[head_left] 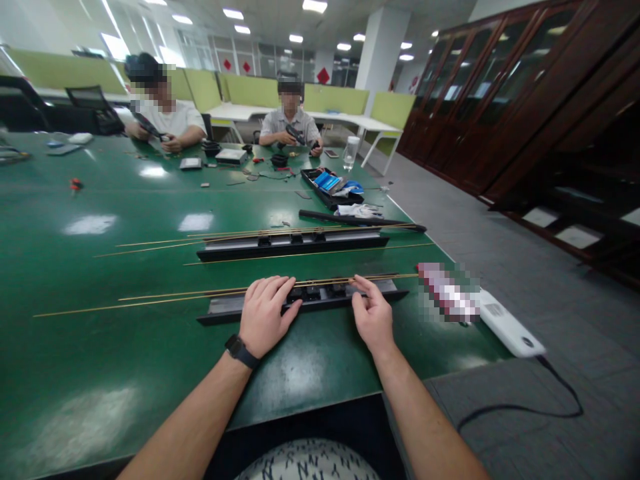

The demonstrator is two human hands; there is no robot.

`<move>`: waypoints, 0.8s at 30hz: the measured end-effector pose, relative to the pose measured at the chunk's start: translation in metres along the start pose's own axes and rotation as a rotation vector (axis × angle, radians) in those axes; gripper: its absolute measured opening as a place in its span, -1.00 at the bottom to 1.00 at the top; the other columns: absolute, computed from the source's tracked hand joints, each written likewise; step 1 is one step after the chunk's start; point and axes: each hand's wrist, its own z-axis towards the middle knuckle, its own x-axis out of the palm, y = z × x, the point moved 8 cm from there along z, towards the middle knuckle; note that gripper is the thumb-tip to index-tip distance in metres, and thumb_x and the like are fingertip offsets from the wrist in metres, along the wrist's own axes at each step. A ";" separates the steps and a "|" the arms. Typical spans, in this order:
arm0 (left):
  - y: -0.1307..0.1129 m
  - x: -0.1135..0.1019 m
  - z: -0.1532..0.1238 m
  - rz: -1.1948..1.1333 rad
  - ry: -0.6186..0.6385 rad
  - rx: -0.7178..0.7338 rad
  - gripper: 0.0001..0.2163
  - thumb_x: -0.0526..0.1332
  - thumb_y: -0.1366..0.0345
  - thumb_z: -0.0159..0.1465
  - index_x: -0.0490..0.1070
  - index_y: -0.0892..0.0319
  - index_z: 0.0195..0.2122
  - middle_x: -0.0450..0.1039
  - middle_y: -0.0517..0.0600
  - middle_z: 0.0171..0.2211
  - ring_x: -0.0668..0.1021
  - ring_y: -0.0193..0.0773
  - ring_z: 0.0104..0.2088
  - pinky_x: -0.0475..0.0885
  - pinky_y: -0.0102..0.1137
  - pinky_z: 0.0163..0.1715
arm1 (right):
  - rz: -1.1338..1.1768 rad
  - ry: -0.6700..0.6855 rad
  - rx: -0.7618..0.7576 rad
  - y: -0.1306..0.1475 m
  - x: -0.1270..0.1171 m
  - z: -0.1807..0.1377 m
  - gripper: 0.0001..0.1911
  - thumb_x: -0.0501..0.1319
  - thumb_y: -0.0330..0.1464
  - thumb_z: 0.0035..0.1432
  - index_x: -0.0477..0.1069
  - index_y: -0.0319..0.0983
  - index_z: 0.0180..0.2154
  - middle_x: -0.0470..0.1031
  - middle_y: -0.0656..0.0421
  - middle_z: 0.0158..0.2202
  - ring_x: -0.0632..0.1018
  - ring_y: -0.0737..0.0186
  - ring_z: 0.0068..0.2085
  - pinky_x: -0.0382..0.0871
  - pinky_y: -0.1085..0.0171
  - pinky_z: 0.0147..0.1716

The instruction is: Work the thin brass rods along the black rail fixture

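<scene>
A long black rail [225, 308] with dark parts set along its top lies across the green table [110, 353] just in front of me. My left hand [265, 315], with a black watch on the wrist, rests flat on the rail, fingers stretched out. My right hand [373, 317] is at the rail's right part, fingers curled and pinching at a thin brass rod [165, 295] that runs along the rail. A second black rail [293, 244] with several brass rods [165, 241] lies farther back.
A white power strip [505, 327] with a black cable hangs at the table's right edge. Behind are a black bar [360, 221], white gloves [357, 211], a black tray of blue items [330, 185] and a glass [351, 152]. Two seated people work at the far side.
</scene>
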 end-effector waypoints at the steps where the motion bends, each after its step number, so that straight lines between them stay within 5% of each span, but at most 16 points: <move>1: 0.000 0.000 0.000 -0.003 0.002 -0.002 -0.61 0.25 0.15 0.40 0.43 0.10 0.22 0.56 0.12 0.12 0.52 0.03 0.15 0.31 -0.03 0.22 | 0.005 -0.016 0.007 -0.001 -0.002 0.001 -0.58 0.21 -0.24 0.30 0.48 -0.21 0.14 0.65 -0.03 0.04 0.50 0.36 -0.53 0.44 0.30 -0.47; 5: -0.001 0.000 0.001 -0.006 0.007 -0.009 -0.62 0.24 0.15 0.41 0.43 0.07 0.23 0.56 0.12 0.12 0.53 0.04 0.15 0.31 -0.02 0.22 | 0.007 -0.029 0.012 -0.001 -0.004 0.001 -0.62 0.21 -0.25 0.30 0.51 -0.23 0.09 0.65 -0.04 0.04 0.59 0.28 -0.42 0.49 0.28 -0.42; 15: -0.001 -0.001 0.001 0.018 -0.010 -0.003 -0.62 0.25 0.14 0.41 0.44 0.11 0.21 0.57 0.11 0.11 0.53 0.01 0.15 0.32 -0.04 0.22 | -0.028 0.092 -0.051 0.002 0.005 -0.002 -0.57 0.21 -0.28 0.32 0.48 -0.21 0.18 0.63 -0.02 0.08 0.45 0.41 -0.56 0.42 0.31 -0.49; 24: -0.002 -0.001 0.001 0.010 -0.005 -0.012 -0.62 0.24 0.14 0.42 0.44 0.10 0.21 0.57 0.10 0.11 0.53 0.01 0.15 0.31 -0.03 0.22 | -0.008 0.043 -0.022 -0.006 0.001 0.001 -0.60 0.21 -0.26 0.33 0.50 -0.20 0.15 0.63 -0.03 0.07 0.66 0.19 -0.23 0.54 0.26 -0.31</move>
